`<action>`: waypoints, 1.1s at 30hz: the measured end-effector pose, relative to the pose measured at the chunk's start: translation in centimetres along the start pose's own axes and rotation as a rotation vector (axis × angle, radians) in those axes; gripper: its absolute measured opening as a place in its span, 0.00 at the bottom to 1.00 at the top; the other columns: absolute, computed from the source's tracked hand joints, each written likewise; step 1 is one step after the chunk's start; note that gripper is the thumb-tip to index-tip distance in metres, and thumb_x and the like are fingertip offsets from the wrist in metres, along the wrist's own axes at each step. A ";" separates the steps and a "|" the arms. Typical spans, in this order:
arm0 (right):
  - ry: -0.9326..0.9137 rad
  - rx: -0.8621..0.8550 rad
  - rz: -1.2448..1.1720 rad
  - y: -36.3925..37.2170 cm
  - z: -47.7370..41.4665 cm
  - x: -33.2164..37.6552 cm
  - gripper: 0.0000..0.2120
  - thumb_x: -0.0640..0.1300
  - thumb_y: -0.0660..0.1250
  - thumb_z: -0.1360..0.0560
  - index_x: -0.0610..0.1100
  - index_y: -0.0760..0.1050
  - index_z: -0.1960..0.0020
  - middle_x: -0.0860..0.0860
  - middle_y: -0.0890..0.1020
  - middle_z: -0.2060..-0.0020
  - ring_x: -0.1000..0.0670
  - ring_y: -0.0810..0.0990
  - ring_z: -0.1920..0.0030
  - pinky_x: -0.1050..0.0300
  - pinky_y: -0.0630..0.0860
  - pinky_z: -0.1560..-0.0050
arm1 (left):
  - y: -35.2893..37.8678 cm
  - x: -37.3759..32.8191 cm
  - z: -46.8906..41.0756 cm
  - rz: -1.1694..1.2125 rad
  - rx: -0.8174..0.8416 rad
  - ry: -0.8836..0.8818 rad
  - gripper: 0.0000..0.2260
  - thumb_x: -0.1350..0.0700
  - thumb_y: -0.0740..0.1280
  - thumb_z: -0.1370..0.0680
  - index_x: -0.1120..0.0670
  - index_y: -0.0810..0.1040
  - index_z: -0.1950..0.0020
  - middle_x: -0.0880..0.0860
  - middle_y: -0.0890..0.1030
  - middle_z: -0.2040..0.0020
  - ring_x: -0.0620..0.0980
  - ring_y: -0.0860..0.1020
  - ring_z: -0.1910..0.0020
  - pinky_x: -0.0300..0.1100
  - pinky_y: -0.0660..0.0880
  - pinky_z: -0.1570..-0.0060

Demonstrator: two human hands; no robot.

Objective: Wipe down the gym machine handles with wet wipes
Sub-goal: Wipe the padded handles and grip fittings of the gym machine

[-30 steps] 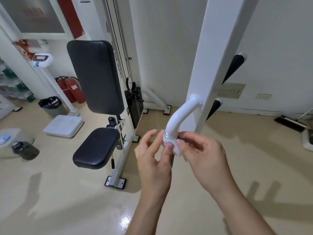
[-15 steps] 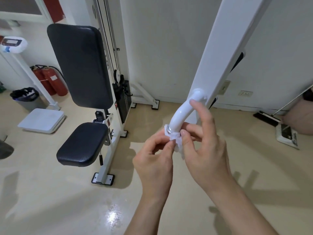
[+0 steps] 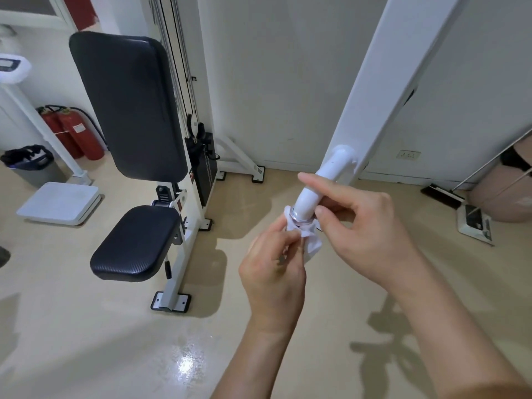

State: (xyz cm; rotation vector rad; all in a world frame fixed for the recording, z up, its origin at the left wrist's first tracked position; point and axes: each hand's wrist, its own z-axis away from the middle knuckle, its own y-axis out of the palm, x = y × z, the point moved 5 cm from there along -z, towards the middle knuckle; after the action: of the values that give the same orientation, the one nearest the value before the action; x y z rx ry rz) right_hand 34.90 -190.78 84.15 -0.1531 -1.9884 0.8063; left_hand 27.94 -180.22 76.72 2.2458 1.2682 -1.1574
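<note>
Left hand (image 3: 273, 272) pinching white wet wipe (image 3: 312, 241) bunched under metal ring (image 3: 299, 219) at lower end of curved white handle (image 3: 325, 182); right hand (image 3: 365, 228) holding handle between forefinger and thumb. Handle fixed to slanted white post (image 3: 388, 82); black padded seat (image 3: 135, 243) and backrest (image 3: 126, 105) at left.

The crumpled white wet wipe (image 3: 312, 244) hides the near end of the curved white metal handle (image 3: 325, 180), and the left hand (image 3: 273, 275) covers part of the wipe. The slanted white machine beam (image 3: 383, 82) leaves the top edge; we cannot read the label (image 3: 77, 128) on the red fire extinguishers (image 3: 69, 136).
</note>
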 end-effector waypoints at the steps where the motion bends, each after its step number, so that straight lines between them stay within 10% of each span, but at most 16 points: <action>1: 0.009 -0.005 -0.022 0.0 -0.1 -0.2 0.26 0.33 0.64 0.26 0.60 0.75 0.37 0.53 0.84 0.62 0.49 0.81 0.61 0.54 0.78 0.53 | 0.1 0.6 0.4 0.006 -0.002 -0.041 0.08 0.64 0.73 0.30 0.52 0.78 0.61 0.48 0.84 0.50 0.47 0.81 0.59 0.35 0.76 0.62; 6: 0.045 -0.028 -0.094 0.5 0.3 -1.0 0.26 0.34 0.65 0.25 0.62 0.73 0.37 0.51 0.84 0.60 0.46 0.81 0.59 0.51 0.78 0.51 | 0.2 2.1 0.9 0.200 -0.013 -0.342 0.04 0.62 0.72 0.31 0.54 0.80 0.63 0.43 0.85 0.53 0.48 0.82 0.61 0.46 0.79 0.62; 15: 0.043 -0.014 -0.094 0.7 0.4 -1.4 0.32 0.30 0.60 0.25 0.63 0.70 0.34 0.49 0.83 0.59 0.40 0.78 0.58 0.43 0.77 0.51 | 1.3 0.0 -0.1 -0.044 0.012 -0.002 0.09 0.61 0.72 0.29 0.56 0.72 0.62 0.50 0.82 0.53 0.46 0.74 0.66 0.39 0.72 0.67; 25: 0.080 0.061 -0.105 0.0 0.3 -1.4 0.29 0.31 0.58 0.24 0.62 0.72 0.36 0.46 0.83 0.60 0.39 0.77 0.58 0.44 0.77 0.55 | 1.6 -0.6 0.5 -0.105 0.018 -0.208 0.18 0.51 0.68 0.27 0.52 0.78 0.37 0.38 0.70 0.70 0.45 0.70 0.66 0.35 0.68 0.64; 33: -0.035 0.175 -0.025 -1.3 -0.7 -1.4 0.22 0.40 0.65 0.23 0.62 0.72 0.36 0.57 0.84 0.60 0.50 0.80 0.59 0.52 0.79 0.51 | 1.5 -0.5 1.2 -0.164 0.122 -0.315 0.13 0.55 0.71 0.28 0.47 0.80 0.44 0.44 0.73 0.56 0.39 0.71 0.56 0.33 0.67 0.58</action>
State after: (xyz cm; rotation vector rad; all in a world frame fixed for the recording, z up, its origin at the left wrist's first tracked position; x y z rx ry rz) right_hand 36.52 -192.07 84.10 -0.0119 -1.9378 0.9675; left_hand 28.47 -182.09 76.21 1.9644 1.2984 -1.6139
